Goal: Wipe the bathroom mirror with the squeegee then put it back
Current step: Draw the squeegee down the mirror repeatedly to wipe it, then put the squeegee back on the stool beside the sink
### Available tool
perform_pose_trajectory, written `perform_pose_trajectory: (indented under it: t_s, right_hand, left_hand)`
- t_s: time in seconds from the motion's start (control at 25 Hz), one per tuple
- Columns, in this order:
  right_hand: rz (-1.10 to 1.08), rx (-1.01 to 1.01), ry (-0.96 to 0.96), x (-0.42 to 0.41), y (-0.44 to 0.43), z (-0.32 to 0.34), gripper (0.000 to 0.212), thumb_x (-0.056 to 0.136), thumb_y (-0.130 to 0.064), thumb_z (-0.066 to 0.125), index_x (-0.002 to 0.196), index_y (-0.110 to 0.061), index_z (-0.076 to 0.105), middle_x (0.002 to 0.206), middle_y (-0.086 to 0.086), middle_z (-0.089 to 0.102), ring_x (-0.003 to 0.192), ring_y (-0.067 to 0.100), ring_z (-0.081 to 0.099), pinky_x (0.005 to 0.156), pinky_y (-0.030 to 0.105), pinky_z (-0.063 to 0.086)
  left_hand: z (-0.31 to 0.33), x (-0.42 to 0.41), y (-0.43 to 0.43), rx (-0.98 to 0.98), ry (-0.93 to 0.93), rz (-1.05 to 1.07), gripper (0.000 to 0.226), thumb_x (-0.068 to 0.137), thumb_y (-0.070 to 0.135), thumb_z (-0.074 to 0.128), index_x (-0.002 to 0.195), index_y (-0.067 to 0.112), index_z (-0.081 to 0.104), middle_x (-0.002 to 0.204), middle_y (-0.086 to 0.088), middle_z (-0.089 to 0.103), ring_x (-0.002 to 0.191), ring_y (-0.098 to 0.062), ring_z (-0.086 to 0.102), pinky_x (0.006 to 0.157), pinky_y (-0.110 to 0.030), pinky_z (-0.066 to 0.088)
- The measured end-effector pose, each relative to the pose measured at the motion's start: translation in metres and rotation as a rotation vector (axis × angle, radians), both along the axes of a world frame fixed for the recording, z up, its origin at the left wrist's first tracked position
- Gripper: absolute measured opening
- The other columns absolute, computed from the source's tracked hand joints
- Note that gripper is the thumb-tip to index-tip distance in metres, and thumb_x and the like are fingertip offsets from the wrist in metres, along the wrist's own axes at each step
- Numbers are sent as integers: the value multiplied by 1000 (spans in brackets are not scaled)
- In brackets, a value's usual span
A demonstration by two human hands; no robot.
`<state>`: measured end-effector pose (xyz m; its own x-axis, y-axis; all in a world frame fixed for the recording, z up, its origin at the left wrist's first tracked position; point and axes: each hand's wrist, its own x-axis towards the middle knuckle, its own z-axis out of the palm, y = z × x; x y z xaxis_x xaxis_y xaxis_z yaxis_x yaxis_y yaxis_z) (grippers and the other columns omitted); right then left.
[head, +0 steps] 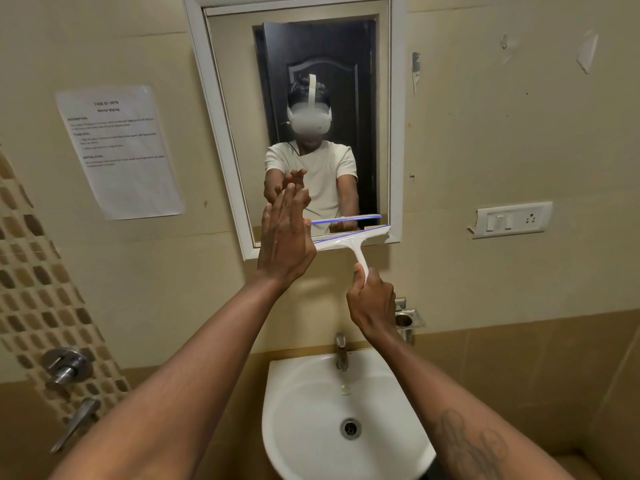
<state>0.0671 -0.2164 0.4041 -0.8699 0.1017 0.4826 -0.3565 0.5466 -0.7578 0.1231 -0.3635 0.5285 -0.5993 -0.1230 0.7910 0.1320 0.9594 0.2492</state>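
Observation:
A white-framed mirror (235,98) hangs on the beige wall above the sink. My right hand (372,301) grips the handle of a white squeegee (353,240) with a blue blade. The blade lies tilted across the mirror's bottom right edge and lower frame. My left hand (285,237) is flat with fingers together and upright, at the mirror's lower left, next to the blade's left end. Whether the palm touches the glass I cannot tell. The mirror reflects a person in a white shirt with a headset.
A white sink (311,427) with a chrome tap (341,353) sits below. A metal cup holder (408,318) is on the wall by my right wrist. A paper sheet (121,150) hangs left, a switch plate (512,220) right, shower valves (67,367) lower left.

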Motion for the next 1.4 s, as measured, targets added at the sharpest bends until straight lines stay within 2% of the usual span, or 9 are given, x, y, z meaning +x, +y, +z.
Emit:
perform_pose_trajectory:
  t_s: [0.12, 0.28, 0.44, 0.56, 0.68, 0.88, 1.16, 1.28, 1.4]
  right_hand:
    - [26, 18, 67, 7, 5, -16, 37, 108, -45, 39, 97, -14, 57, 62, 0, 48, 58, 32, 45, 54, 35, 29]
    - [51, 37, 42, 10, 14, -34, 40, 107, -47, 38, 105, -13, 59, 70, 11, 63, 66, 39, 61, 54, 40, 43]
    - [22, 41, 18, 14, 31, -58, 41, 107, -47, 39, 101, -12, 60, 74, 15, 65, 74, 42, 61, 58, 38, 36]
    - [75, 27, -11, 15, 50, -75, 37, 105, -49, 38, 102, -17, 57, 73, 9, 63, 76, 40, 60, 60, 38, 40]
    - [96, 22, -38, 14, 72, -87, 28, 104, -52, 41, 95, -27, 47, 66, -1, 55, 69, 34, 56, 58, 36, 34]
    - [70, 50, -66, 12, 113, -110, 28, 104, -45, 50, 101, -17, 51, 66, 7, 58, 71, 40, 58, 57, 39, 38]
    - [-18, 74, -177, 23, 159, -147, 32, 103, -45, 52, 104, -14, 54, 68, 3, 54, 69, 38, 57, 59, 34, 35]
    - [-47, 100, -173, 30, 178, -160, 31, 104, -45, 51, 102, -14, 55, 69, 3, 56, 63, 29, 56, 58, 35, 43]
    - [-71, 89, -199, 36, 204, -176, 34, 105, -43, 50, 106, -11, 61, 78, 6, 63, 68, 26, 63, 60, 39, 53]
  left_hand:
    - [-17, 0, 2, -7, -24, 7, 61, 100, 7, 56, 157, 17, 37, 170, -9, 32, 161, -27, 27, 131, -55, 21]
    - [-44, 2, 6, 32, -82, 20, 66, 99, 8, 55, 160, 20, 32, 171, -8, 31, 161, -26, 26, 132, -54, 20]
    - [-75, 3, 16, 68, -162, 24, 66, 99, 9, 53, 160, 18, 33, 172, -10, 29, 161, -26, 25, 132, -53, 19]
    - [-97, 0, 32, 78, -221, 28, 64, 100, 11, 51, 160, 17, 31, 173, -9, 25, 162, -26, 22, 132, -53, 17]
    - [-119, -4, 52, 78, -266, 28, 65, 102, 12, 50, 162, 17, 28, 174, -8, 23, 163, -24, 20, 133, -51, 15]
    - [-156, -10, 91, 133, -340, 6, 61, 102, 12, 50, 161, 18, 32, 172, -9, 27, 162, -25, 22, 133, -51, 16]
    - [-209, -4, 137, 140, -466, -65, 57, 104, 15, 48, 159, 16, 33, 170, -11, 30, 160, -26, 26, 129, -52, 23]
    - [-228, -4, 157, 148, -522, -116, 57, 105, 17, 47, 160, 13, 31, 171, -12, 29, 160, -27, 25, 130, -51, 22]
    - [-244, -3, 182, 176, -570, -178, 58, 106, 18, 48, 161, 15, 30, 172, -12, 28, 161, -28, 24, 131, -51, 21]
